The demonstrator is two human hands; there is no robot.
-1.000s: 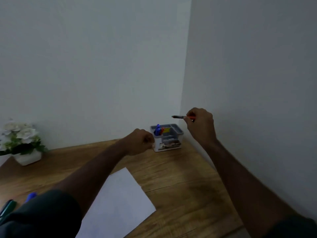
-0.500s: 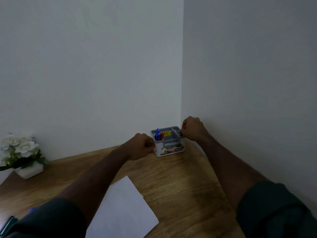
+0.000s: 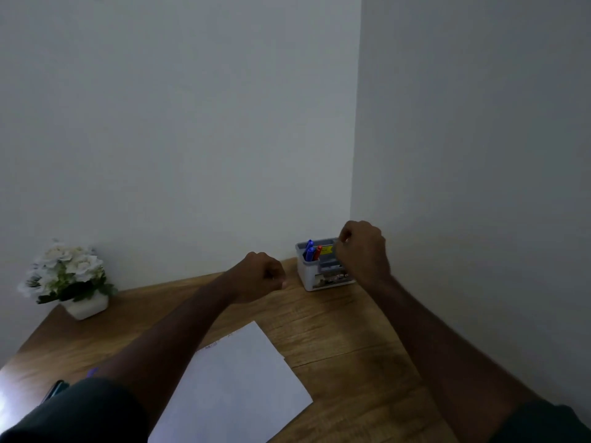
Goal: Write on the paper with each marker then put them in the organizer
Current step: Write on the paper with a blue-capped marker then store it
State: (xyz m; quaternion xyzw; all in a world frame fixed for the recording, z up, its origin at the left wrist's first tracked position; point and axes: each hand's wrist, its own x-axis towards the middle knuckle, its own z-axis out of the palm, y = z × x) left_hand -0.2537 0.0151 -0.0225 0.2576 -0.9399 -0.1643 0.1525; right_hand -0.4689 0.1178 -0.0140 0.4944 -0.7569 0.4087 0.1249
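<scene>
**Both fists up by the organizer in the desk corner**

Our right hand (image 3: 363,251) hangs over the right side of the organizer (image 3: 323,276), fingers curled in; whether they pinch anything we cannot tell, since the knuckles hide the fingertips. Our left hand (image 3: 263,276) sits as a closed fist just left of the organizer, close to it but apart, with nothing visible in its grip.

The organizer — a small grey box with compartments — stands in the far corner of the wooden desk (image 3: 345,340), where the two walls meet. Two blue markers (image 3: 309,251) and a red marker (image 3: 318,252) stand upright in its left compartment, and a yellow label shows behind them.

The paper (image 3: 236,385) lies nearer us, partly under the left forearm, with faint marks near its far edge. A dark marker (image 3: 56,389) lies at the desk's left edge — a purple tip (image 3: 92,372) peeks out beside it. A white flower pot (image 3: 72,279) stands at the far left.
</scene>
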